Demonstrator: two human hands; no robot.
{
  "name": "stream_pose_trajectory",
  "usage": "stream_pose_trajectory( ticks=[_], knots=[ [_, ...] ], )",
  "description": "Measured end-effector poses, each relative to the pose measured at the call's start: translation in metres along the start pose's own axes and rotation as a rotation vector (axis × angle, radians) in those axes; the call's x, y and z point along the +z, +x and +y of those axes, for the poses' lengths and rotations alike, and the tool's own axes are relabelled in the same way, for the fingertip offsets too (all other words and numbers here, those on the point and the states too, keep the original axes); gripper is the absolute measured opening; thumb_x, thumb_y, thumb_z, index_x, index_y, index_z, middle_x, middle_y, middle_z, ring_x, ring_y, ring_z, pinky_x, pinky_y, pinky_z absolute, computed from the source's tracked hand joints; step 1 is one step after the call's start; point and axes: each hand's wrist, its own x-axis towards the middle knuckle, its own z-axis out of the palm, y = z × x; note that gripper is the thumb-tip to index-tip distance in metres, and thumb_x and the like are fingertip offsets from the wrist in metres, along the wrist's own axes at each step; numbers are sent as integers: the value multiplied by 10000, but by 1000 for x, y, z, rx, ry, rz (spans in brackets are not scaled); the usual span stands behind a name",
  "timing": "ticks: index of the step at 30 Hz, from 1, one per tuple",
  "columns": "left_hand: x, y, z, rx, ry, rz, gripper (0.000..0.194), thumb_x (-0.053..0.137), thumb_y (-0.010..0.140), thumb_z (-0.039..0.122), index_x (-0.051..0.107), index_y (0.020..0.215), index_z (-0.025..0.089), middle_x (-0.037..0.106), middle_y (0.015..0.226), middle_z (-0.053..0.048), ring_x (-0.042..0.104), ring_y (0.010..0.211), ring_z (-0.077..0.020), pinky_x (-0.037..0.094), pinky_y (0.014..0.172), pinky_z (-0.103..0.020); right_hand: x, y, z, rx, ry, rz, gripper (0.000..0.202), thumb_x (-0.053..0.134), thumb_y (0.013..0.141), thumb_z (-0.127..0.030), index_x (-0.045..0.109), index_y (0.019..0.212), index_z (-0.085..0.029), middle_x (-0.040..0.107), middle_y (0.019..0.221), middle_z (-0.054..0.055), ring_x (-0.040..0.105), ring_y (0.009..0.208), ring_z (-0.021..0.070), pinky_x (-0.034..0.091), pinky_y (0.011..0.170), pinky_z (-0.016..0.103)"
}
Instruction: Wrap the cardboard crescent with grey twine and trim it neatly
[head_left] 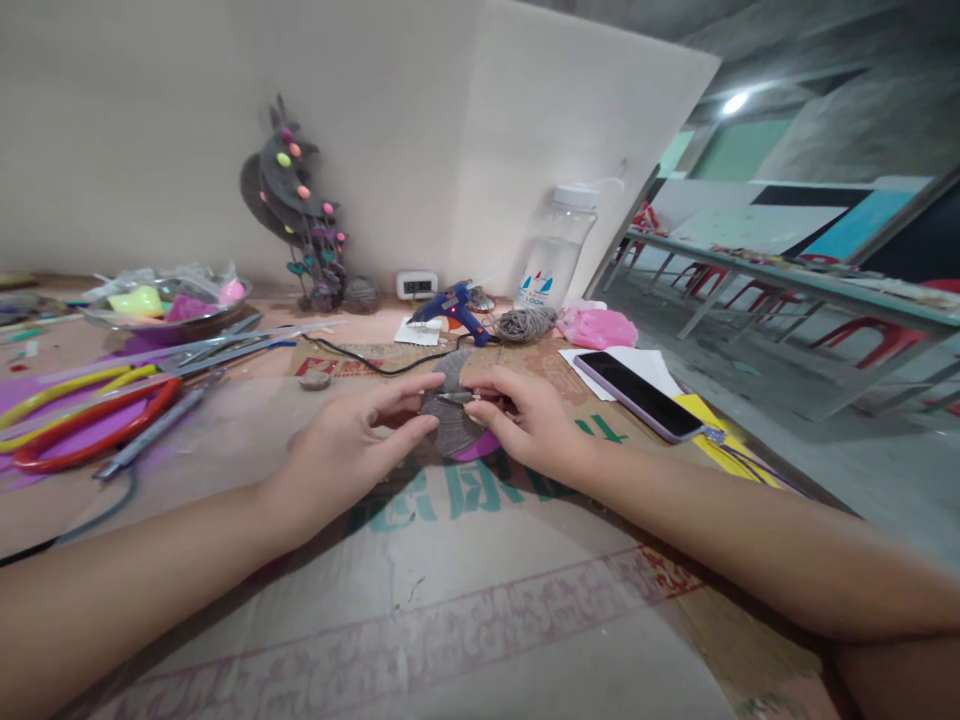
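Note:
A grey crescent-shaped piece (459, 430), seemingly wound with yarn, is between my hands above the cardboard. My left hand (360, 440) has thumb and fingers closed on its left edge. From the right, my right hand (525, 415) pinches at the crescent's inner edge; what lies right between those fingertips is partly hidden. A bit of purple (480, 446) shows just beneath the piece. Behind the hands are a blue glue gun (457, 308) and a ball of grey yarn (525, 323).
Scissors with red and yellow handles (97, 425) lie at left, near a bowl (161, 325) of coloured materials. A decorated grey crescent hanging (289, 190) stands at the back. A water bottle (555, 250), pink bag (598, 326) and phone (637, 395) are on the right. A black cord (375, 368) crosses the cardboard (450, 620).

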Motion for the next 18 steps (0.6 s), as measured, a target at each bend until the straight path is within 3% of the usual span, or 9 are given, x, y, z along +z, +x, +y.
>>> stream_pose_trajectory(
  ticks=[18],
  knots=[
    [0,0,-6,53,61,-9,386,541,831,330,555,1210,257,707,1010,-11,662,886,-173,551,731,-273,-2,0,1,-142,-119,11,219,487,886,-311,598,1026,-183,677,949,63,617,812,158,456,715,274]
  ],
)
